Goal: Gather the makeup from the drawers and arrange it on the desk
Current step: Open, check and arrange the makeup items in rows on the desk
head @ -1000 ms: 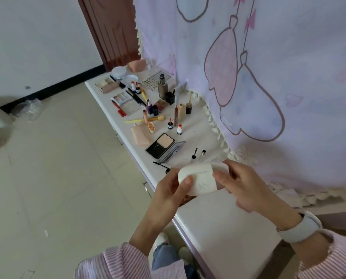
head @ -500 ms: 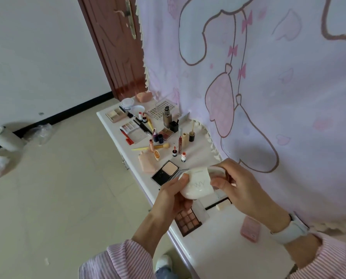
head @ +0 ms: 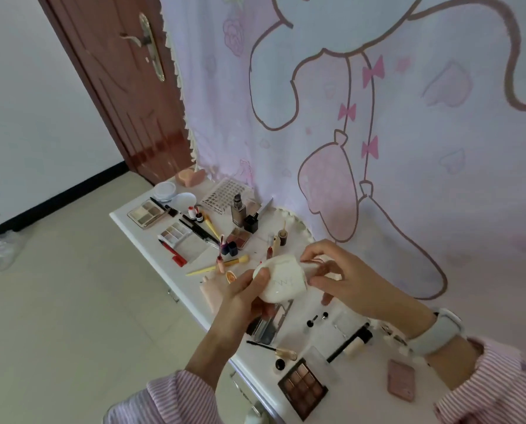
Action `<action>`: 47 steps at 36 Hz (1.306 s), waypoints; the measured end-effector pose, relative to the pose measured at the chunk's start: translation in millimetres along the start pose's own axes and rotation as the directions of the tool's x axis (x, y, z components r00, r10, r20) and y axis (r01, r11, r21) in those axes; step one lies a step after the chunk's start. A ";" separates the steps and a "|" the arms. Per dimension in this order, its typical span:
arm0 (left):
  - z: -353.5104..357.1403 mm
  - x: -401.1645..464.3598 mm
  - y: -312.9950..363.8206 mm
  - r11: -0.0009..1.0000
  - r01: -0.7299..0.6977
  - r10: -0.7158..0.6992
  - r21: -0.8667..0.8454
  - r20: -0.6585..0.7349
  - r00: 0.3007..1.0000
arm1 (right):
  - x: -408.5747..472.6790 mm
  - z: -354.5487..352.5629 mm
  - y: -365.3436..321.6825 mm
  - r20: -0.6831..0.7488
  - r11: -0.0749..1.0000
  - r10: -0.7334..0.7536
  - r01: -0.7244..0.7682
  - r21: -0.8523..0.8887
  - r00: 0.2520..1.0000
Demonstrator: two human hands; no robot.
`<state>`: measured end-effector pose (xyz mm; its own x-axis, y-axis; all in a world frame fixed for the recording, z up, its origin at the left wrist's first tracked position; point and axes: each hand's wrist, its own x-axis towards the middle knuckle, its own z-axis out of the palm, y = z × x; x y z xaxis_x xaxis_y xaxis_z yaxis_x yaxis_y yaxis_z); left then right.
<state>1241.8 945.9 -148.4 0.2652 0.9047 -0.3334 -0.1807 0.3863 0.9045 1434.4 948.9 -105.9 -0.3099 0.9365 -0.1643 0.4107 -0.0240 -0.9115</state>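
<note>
Grip, left hand [head: 243,296]: closed round the near, lower end of a white compact case [head: 281,278], thumb laid flat over the glossy lid, fingers curled beneath; wrist bent up from a pink-striped sleeve [head: 170,396]. Grip, right hand [head: 344,278]: fingertips [head: 306,257] pinched on the far edge of the same case, palm turned down, fingers arched; pale watch band [head: 436,332] at the wrist.

White compact case: smooth, rounded, pebble-shaped shell, shiny plastic, faint lettering on the lid. Held in the air above the white tabletop [head: 151,240], not touching it. Long axis roughly level, running left hand to right hand; lid facing up toward the camera. Open or shut at the far edge: cannot tell.

Below and near the hands, on the tabletop: black-and-silver open compact [head: 269,327], partly hidden by the left wrist; mascara wand [head: 271,348] lying flat; brown nine-pan eyeshadow palette [head: 303,388], square, matte pans, near the front edge; pink flat rectangular case [head: 400,379] to its right.

Further off, toward the door [head: 118,87]: yellow-handled brush [head: 219,264] lying slantwise; neutral four-pan palette [head: 148,213]; upright foundation bottle [head: 237,213]; round white dishes [head: 165,190] at the far end. Behind: pale cartoon-printed curtain [head: 408,133] with tasselled hem resting along the tabletop's back edge.
</note>
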 end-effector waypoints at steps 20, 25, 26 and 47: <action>-27.4 71.8 -14.0 0.961 0.266 -0.274 0.071 0.345 0.898 | -6.6 -25.5 30.7 -0.331 0.969 0.055 -0.130 -0.210 0.942; -16.9 81.6 -24.5 0.976 0.189 -0.206 0.105 0.188 0.960 | -23.3 -20.3 44.9 -0.488 0.991 0.134 -0.102 0.092 0.863; -11.7 84.6 -25.7 0.978 0.157 -0.179 0.138 0.165 0.970 | -26.7 -17.5 49.0 -0.484 0.986 0.152 -0.101 0.130 0.862; 68.7 150.4 -81.1 0.804 0.016 0.014 0.595 -0.045 0.999 | -38.6 10.5 96.1 -0.578 0.923 0.361 -0.368 0.111 0.732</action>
<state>1361.4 1038.2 -253.7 0.2196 0.9173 -0.3323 0.4222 0.2177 0.8800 1476.9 906.7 -191.2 0.4172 0.8789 -0.2311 0.3981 -0.4053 -0.8230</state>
